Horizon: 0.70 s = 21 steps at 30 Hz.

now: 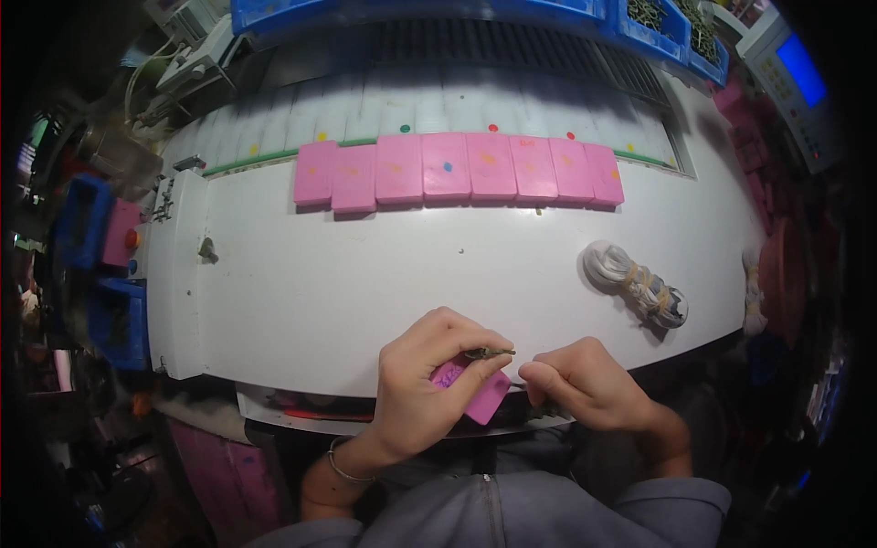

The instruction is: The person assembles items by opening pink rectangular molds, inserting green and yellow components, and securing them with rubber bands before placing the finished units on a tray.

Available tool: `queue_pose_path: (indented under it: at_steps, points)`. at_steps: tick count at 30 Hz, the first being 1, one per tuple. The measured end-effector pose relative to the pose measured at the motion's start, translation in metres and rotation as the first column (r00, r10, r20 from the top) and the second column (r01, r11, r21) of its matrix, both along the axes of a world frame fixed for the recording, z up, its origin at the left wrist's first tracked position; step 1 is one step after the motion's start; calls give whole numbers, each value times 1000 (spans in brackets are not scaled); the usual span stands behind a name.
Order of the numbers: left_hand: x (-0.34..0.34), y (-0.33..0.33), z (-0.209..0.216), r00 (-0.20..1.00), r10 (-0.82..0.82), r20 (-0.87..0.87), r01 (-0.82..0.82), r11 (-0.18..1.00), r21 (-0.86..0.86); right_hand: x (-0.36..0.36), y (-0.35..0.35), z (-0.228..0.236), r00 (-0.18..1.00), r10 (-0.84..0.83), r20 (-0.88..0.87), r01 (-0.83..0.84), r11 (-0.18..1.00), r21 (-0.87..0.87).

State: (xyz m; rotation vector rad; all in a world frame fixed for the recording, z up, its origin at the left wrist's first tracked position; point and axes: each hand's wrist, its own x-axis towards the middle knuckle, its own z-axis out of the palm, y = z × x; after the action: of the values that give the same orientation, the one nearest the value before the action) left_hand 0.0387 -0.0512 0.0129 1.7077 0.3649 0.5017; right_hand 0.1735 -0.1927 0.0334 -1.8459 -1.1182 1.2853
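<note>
Left hand [425, 384] grips flat pink plastic block [481, 395] and small metal part [489, 353] steady; right hand [585, 384] pinched shut alongside, near bench [320, 292] edge.

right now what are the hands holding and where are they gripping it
The left hand wraps a pink block around its upper end, pinching a small metal piece at its fingers. Whether the right hand holds anything cannot be told.

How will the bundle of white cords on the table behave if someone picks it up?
The bundle of white cords would probably flop and sag, since it is soft coiled strands. The bands around its middle should keep it together. It looks light and, lying flat on the white table, unlikely to roll.
</note>
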Motion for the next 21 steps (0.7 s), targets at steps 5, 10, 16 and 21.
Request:
queue_pose_path:
  at_steps: [5,10,16,21]
  points:
    - [2,1,1,999,40,17,-41,997,59,-5,19,12,939,-265,-218,288,954,81]
    - [4,10,7,984,166,63,-171,982,78,21,55,28,986,-101,-136,126,973,194]
    - [13,20,-22,918,226,326,-80,911,-404,86,154,88,942,-169,-290,326,662,675]
    - [12,25,-18,949,313,28,-157,550,-820,40,132,51,978,-152,140,51,836,546]
